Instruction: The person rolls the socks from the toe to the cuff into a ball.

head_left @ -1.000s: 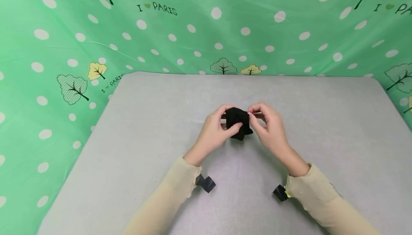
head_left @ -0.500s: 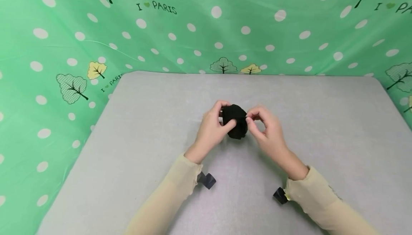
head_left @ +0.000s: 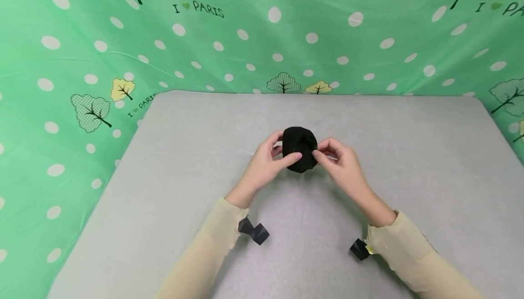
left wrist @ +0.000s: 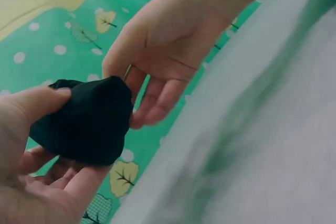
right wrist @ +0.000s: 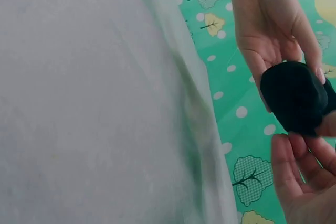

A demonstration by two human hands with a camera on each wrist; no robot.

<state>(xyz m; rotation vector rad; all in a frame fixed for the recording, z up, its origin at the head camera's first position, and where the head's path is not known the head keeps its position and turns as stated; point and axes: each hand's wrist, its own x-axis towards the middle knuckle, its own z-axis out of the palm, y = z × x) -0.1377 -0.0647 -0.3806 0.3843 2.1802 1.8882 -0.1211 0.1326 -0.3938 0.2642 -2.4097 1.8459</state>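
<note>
A small black cloth bundle (head_left: 300,149), rounded like a balled sock, is held above the grey table (head_left: 172,162) near its middle. My left hand (head_left: 268,162) grips its left side, thumb over the front and fingers behind. My right hand (head_left: 337,162) pinches its right edge between thumb and forefinger. In the left wrist view the black bundle (left wrist: 86,124) lies in my left hand (left wrist: 37,171), with the right hand (left wrist: 168,61) pinching its top corner. In the right wrist view the black bundle (right wrist: 295,95) sits against the left hand's palm (right wrist: 268,30), above the right hand's fingers (right wrist: 296,179).
A green cloth backdrop (head_left: 262,30) with white dots and tree prints hangs behind and beside the table. Black camera mounts (head_left: 254,231) (head_left: 359,249) hang under both wrists, at the cream sleeves (head_left: 213,244).
The loose tail of the black cloth has been tucked in, so the bundle is now rounder. Both hands have shifted slightly up and apart around it.
</note>
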